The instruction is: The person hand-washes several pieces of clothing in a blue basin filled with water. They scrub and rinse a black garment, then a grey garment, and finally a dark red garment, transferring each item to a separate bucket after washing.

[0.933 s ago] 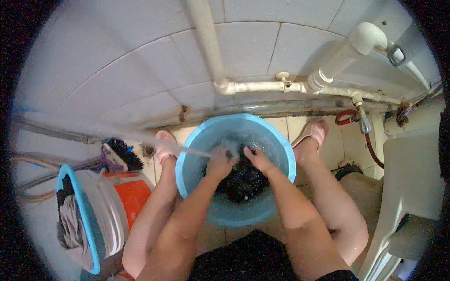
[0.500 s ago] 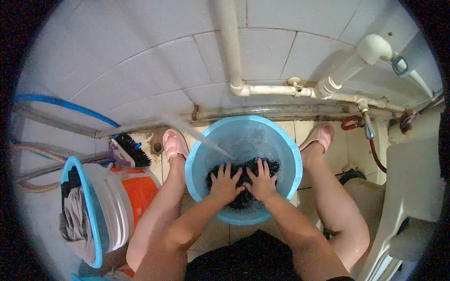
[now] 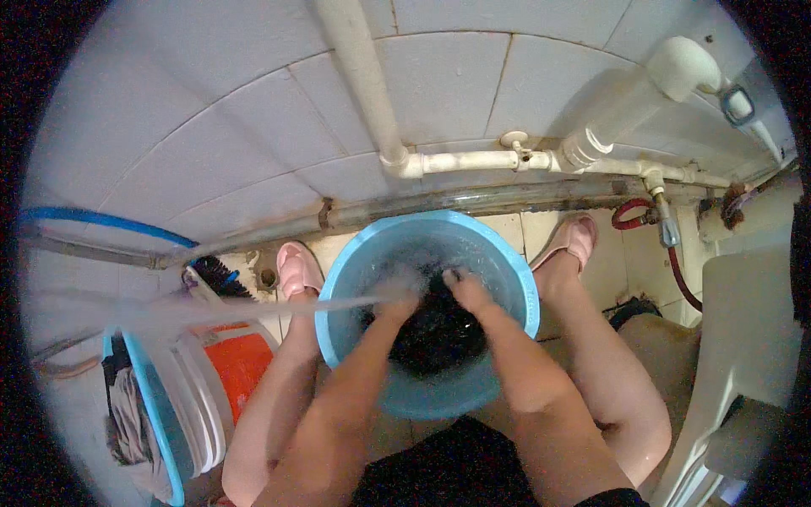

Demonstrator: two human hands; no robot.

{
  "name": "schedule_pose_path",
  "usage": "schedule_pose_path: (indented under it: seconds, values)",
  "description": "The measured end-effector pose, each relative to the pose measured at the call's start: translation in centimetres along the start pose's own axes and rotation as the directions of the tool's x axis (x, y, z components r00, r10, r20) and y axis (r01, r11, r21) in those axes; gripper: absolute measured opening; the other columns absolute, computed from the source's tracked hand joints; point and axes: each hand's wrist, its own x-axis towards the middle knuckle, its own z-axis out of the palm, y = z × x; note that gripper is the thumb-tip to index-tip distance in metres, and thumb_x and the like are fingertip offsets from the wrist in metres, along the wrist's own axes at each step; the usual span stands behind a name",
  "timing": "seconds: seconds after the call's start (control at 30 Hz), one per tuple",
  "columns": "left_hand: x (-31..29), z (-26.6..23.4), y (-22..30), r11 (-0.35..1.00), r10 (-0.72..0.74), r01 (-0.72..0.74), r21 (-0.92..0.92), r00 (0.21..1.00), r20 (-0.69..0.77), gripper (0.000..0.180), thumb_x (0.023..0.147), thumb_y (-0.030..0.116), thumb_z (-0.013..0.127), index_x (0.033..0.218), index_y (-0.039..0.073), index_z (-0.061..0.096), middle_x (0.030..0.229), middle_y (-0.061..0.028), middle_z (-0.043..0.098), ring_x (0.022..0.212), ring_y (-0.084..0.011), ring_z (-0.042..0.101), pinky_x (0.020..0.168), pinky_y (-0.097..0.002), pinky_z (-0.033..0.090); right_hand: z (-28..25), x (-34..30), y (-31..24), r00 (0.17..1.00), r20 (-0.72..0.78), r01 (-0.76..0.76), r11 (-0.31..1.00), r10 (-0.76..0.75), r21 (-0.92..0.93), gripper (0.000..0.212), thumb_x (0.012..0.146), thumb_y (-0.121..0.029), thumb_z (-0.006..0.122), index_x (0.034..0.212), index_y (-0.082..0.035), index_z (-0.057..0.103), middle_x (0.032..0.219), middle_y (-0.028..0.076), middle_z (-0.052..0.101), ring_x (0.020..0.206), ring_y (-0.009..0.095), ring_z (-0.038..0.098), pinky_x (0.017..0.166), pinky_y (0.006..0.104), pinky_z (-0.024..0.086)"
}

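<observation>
A light blue plastic basin (image 3: 331,279) holds water and a wet, bunched black cloth (image 3: 435,334). My left hand (image 3: 395,304) is down in it at the cloth's left side; a stream of water coming from the left crosses it and blurs its fingers. At the cloth's far right edge is my right hand (image 3: 469,294), its fingers curled in and closed on the black fabric. Foamy, churned water shows around both hands. The cloth's exact kind cannot be made out.
My feet in pink slippers (image 3: 300,269) flank the basin. On the left, a blue-rimmed tub (image 3: 152,406) with grey and black cloth stands beside an orange-and-white bucket (image 3: 241,363) and a black-bristled brush (image 3: 221,277). White pipes (image 3: 465,163) run along the tiled wall; a white appliance (image 3: 743,329) stands right.
Both hands have gone from lying spread on the cloth to deeper in the water at its sides. The water stream has swung lower and now comes in almost level from the left.
</observation>
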Motion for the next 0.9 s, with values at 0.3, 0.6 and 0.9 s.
schedule_pose_path:
  seconds: [0.3, 0.6, 0.9]
  values:
    - [-10.0, -7.3, 1.0, 0.991, 0.089, -0.074, -0.116, 0.987, 0.132, 0.068, 0.084, 0.053, 0.050, 0.138, 0.016, 0.032, 0.142, -0.0215, 0.023, 0.123, -0.0389, 0.033, 0.094, -0.0543, 0.033, -1.0, -10.4, -1.2, 0.976, -0.010, 0.199, 0.900, -0.220, -0.388, 0.063, 0.067, -0.064, 0.064, 0.109, -0.018, 0.065, 0.138, 0.020, 0.033, 0.123, 0.036, 0.036, 0.093, 0.0604, 0.031]
    - [-6.0, -1.1, 1.4, 0.996, -0.012, -0.001, 0.089, 0.989, 0.147, 0.060, 0.083, 0.045, 0.054, 0.133, 0.016, 0.038, 0.133, -0.0207, 0.037, 0.117, -0.0414, 0.039, 0.090, -0.0617, 0.034, 3.3, -4.7, 1.8, 0.970, 0.114, 0.234, 0.683, -0.217, -0.692, 0.052, 0.086, -0.042, 0.050, 0.134, -0.025, 0.040, 0.143, 0.014, 0.024, 0.128, 0.039, 0.028, 0.089, 0.0620, 0.036]
    - [-0.4, 2.8, 0.8, 0.993, -0.120, 0.120, -0.004, 0.988, -0.096, 0.030, 0.082, 0.020, 0.053, 0.108, 0.006, 0.058, 0.109, -0.0181, 0.056, 0.099, -0.0330, 0.053, 0.084, -0.0443, 0.044, 2.3, 0.2, 0.0, 0.987, -0.049, 0.095, 0.792, -0.156, -0.603, 0.033, 0.091, -0.024, 0.041, 0.120, -0.012, 0.052, 0.108, 0.019, 0.057, 0.100, 0.032, 0.058, 0.076, 0.0405, 0.053]
